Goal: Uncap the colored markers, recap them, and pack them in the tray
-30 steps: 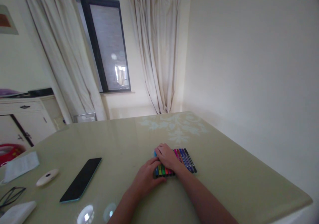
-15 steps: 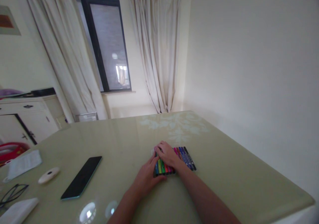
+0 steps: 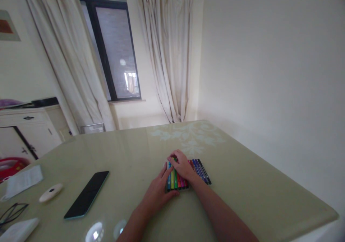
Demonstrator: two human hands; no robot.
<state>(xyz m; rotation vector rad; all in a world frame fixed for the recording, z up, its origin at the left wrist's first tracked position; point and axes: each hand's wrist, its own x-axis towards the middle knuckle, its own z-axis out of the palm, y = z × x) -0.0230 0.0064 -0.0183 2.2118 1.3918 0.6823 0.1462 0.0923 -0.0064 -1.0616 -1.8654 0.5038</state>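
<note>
Several colored markers (image 3: pixel 179 182) lie side by side in a row on the table, their dark ends toward me. What seems to be a clear case edge shows under them. My left hand (image 3: pixel 157 191) grips the row's left end, thumb along the near edge and fingers at the far left. Across the middle of the row reaches my right hand (image 3: pixel 182 165), its fingers bent and closed on the far end of a marker at the left. My right hand and wrist cover part of the row. Dark blue and black markers (image 3: pixel 203 172) show right of my wrist.
On the left of the table (image 3: pixel 124 163) lie a phone (image 3: pixel 87 195), a white oval object (image 3: pixel 51 192), a face mask (image 3: pixel 23 181), glasses (image 3: pixel 13 213) and a white block (image 3: pixel 20 231). A wall (image 3: pixel 269 91) runs along the right side.
My right hand's fingers have lifted and bent a little at the markers' far end, showing more of the left markers. My left hand stays in place. The view has shifted slightly.
</note>
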